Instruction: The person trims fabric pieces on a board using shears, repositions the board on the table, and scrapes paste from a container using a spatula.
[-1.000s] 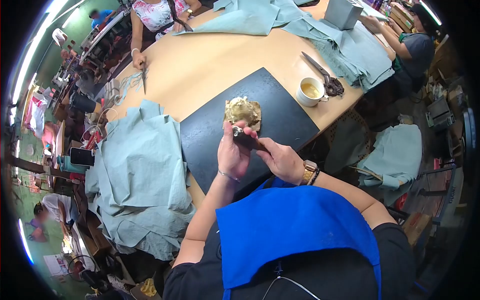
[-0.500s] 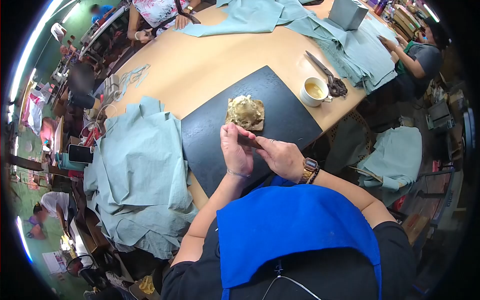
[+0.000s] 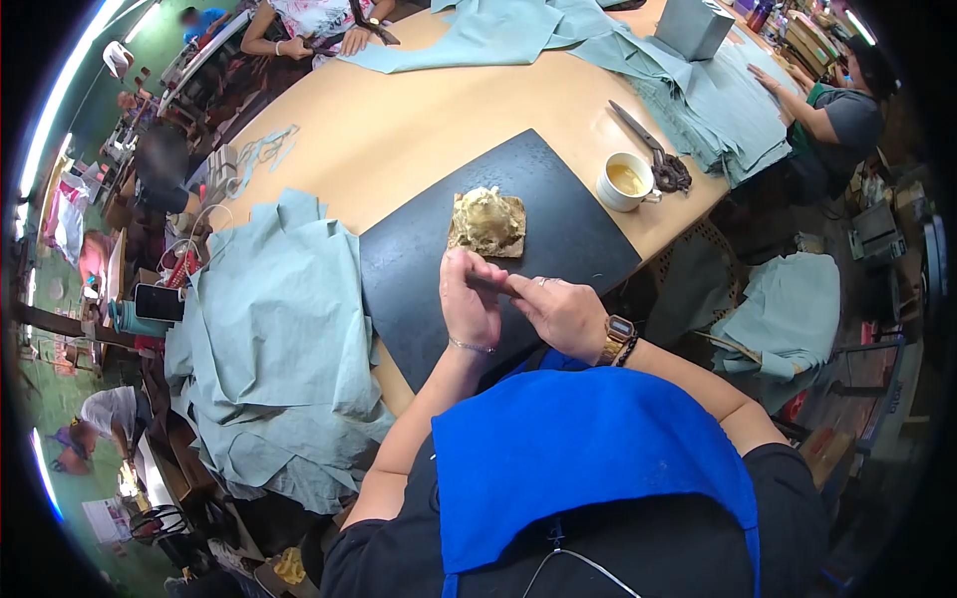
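My left hand (image 3: 471,304) and my right hand (image 3: 560,317) meet over the near part of a black mat (image 3: 414,264). Between them is a small, flat brown piece (image 3: 495,283), partly covered by my fingers; I cannot tell its material. My left hand is curled against one end, with the fingers along it, while my right hand pinches the other. Just beyond my fingertips lies a square brown board (image 3: 514,246) with a lumpy, pale yellowish paste (image 3: 485,221) heaped on it.
A white mug (image 3: 626,183) with yellowish liquid stands right of the mat, beside dark-handled shears (image 3: 643,135). Grey-green cloth (image 3: 279,299) is piled at left. More cloth (image 3: 713,105) and a grey block (image 3: 692,30) are at far right. Co-workers' hands (image 3: 770,78) are at the table edges.
My hands have shifted only slightly, and the brown piece shows at a slightly different angle between them. A co-worker's hand at the upper left has moved.
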A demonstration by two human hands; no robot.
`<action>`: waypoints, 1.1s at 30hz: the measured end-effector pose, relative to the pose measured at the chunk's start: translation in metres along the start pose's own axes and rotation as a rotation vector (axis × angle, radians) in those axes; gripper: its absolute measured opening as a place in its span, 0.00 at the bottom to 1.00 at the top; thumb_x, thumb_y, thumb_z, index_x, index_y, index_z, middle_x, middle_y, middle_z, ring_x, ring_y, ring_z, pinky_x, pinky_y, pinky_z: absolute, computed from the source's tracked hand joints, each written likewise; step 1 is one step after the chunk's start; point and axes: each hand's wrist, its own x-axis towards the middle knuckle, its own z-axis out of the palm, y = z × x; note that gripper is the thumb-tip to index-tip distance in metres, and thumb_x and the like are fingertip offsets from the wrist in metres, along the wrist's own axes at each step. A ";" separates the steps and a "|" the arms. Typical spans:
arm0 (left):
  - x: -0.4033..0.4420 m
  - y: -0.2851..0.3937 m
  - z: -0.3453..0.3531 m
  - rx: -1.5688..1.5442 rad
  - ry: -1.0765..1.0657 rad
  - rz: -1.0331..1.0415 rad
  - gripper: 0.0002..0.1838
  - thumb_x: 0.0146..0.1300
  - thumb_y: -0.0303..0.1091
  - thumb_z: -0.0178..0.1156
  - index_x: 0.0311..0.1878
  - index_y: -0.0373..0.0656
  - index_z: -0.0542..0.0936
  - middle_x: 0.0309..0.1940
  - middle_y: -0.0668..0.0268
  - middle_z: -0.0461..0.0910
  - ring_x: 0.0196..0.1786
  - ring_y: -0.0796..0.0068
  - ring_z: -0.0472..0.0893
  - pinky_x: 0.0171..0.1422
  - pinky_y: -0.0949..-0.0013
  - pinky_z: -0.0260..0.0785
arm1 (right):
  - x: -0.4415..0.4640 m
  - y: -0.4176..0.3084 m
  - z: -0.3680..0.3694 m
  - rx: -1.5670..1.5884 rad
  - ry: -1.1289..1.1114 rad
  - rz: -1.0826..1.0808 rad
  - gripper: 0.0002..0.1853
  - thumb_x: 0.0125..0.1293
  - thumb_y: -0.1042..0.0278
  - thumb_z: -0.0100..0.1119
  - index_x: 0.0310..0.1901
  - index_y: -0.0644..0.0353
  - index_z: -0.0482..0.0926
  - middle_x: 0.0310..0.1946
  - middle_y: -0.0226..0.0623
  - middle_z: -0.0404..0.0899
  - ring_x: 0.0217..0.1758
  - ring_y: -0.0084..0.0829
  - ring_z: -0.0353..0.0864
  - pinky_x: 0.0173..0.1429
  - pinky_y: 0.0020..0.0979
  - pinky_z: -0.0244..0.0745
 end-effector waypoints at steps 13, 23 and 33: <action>-0.015 0.011 0.016 0.020 -0.151 -0.137 0.16 0.77 0.45 0.44 0.54 0.44 0.73 0.42 0.64 0.78 0.49 0.65 0.77 0.61 0.60 0.68 | -0.007 0.001 -0.009 0.632 -0.114 0.297 0.14 0.69 0.65 0.57 0.53 0.60 0.77 0.36 0.52 0.81 0.36 0.50 0.82 0.39 0.39 0.78; 0.005 -0.004 -0.031 -0.330 -0.420 -0.244 0.19 0.75 0.54 0.44 0.42 0.48 0.73 0.30 0.66 0.75 0.38 0.69 0.76 0.56 0.56 0.69 | -0.016 -0.004 -0.008 0.042 -0.004 -0.029 0.17 0.66 0.64 0.60 0.55 0.55 0.77 0.30 0.41 0.80 0.33 0.42 0.82 0.34 0.40 0.78; -0.017 -0.008 0.017 0.124 -0.141 0.226 0.19 0.78 0.48 0.39 0.50 0.42 0.71 0.38 0.65 0.70 0.42 0.71 0.72 0.55 0.63 0.67 | -0.016 -0.005 -0.001 0.082 0.060 0.068 0.16 0.71 0.60 0.51 0.55 0.59 0.75 0.35 0.41 0.79 0.37 0.44 0.81 0.39 0.41 0.77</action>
